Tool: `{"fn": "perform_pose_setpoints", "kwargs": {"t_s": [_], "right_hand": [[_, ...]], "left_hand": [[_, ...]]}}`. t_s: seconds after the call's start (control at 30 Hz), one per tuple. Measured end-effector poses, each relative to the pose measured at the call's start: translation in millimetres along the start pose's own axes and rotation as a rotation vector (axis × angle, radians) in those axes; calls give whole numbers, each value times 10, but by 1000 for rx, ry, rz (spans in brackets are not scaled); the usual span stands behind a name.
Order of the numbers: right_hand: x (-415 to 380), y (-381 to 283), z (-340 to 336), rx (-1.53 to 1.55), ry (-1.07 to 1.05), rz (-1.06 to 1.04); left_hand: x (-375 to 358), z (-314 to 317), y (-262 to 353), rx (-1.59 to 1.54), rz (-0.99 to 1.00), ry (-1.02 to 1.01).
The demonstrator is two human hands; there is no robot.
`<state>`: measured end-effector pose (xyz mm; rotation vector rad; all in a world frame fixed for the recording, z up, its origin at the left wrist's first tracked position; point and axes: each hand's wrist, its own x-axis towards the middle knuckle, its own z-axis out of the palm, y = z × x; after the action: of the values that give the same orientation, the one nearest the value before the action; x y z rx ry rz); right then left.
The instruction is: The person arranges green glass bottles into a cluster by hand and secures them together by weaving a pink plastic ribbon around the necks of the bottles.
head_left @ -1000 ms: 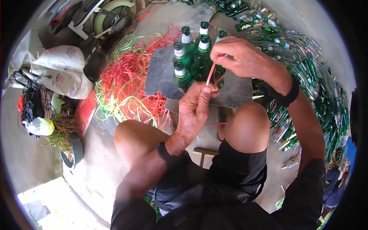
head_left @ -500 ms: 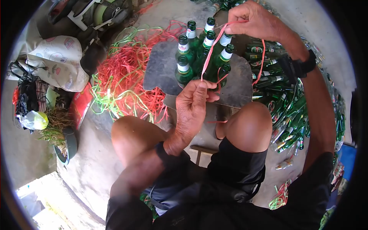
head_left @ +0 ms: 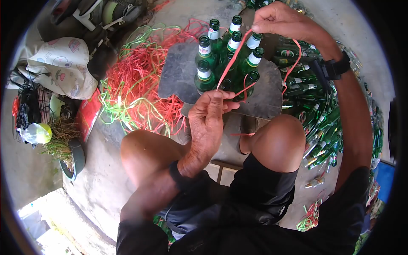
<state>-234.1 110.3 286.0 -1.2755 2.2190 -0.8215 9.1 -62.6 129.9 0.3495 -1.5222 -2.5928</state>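
Observation:
A red plastic strip runs taut and slanting between my two hands. My left hand pinches its lower end between thumb and fingers, just in front of several green beer bottles. Higher up, beyond the bottles on the right, my right hand grips the strip's upper part, and a loose length hangs down from it. The bottles stand upright in a tight cluster on a dark flat board. Part of the strip passes around the neck of the nearest right bottle. My left hand hides some bottle bases.
A tangled heap of red and green strips lies left of the board. On the right, many green bottles are piled on their sides. A plant pot and a pale printed cloth are at far left. My knees flank the board's near edge.
My left hand has shifted slightly left with the strip's end, so the strip slants more. My right hand stays nearly in place, still gripping.

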Motion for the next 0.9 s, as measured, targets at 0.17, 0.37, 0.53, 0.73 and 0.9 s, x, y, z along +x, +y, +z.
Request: {"fn": "perform_pose_setpoints", "kwargs": {"t_s": [0.17, 0.37, 0.53, 0.73, 0.9], "right_hand": [[201, 48, 182, -45, 66, 52], [404, 131, 323, -101, 140, 117], [568, 322, 345, -81, 168, 13], [730, 644, 397, -130, 217, -79], [942, 583, 474, -135, 284, -80]], "left_hand": [[12, -48, -10, 73, -12, 90], [90, -77, 23, 189, -93, 204], [145, -91, -19, 232, -67, 202], [164, -118, -79, 284, -20, 226], [186, -98, -105, 256, 7, 223]]}}
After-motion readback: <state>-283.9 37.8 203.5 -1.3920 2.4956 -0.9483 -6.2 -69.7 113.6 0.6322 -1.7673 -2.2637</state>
